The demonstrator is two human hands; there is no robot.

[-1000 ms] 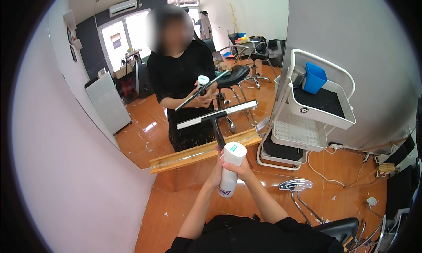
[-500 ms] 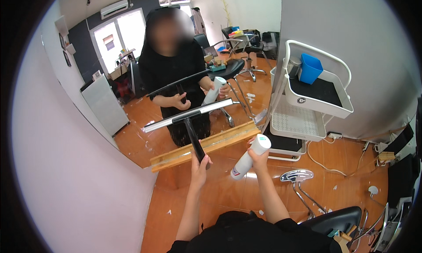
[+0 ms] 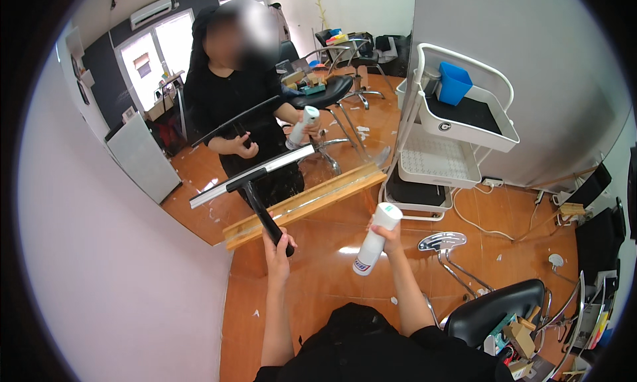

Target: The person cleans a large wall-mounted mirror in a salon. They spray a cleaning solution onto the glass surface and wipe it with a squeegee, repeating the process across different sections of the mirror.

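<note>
My left hand (image 3: 277, 251) is closed round the black handle of a squeegee (image 3: 260, 208). Its long silver-and-black head is raised and slants up to the right in front of a large mirror (image 3: 219, 164). In my right hand (image 3: 391, 239) is a white spray bottle (image 3: 372, 245), gripped near its top and leaning to the right. Bottle and squeegee are well apart. A wooden ledge (image 3: 312, 204) runs along the mirror's foot, behind the squeegee handle. The mirror reflects me with both things in hand.
A white three-tier trolley (image 3: 446, 170) stands right of the mirror, a blue bin (image 3: 454, 83) on its top. A chrome footrest (image 3: 442, 241) and black chair (image 3: 494, 309) with boxes are at lower right. Paper scraps and a white cable (image 3: 479, 224) lie on the floor.
The squeegee has shifted left and slightly down in my left hand. The spray bottle has moved a little left and stands more upright. The whole view has shifted slightly.
</note>
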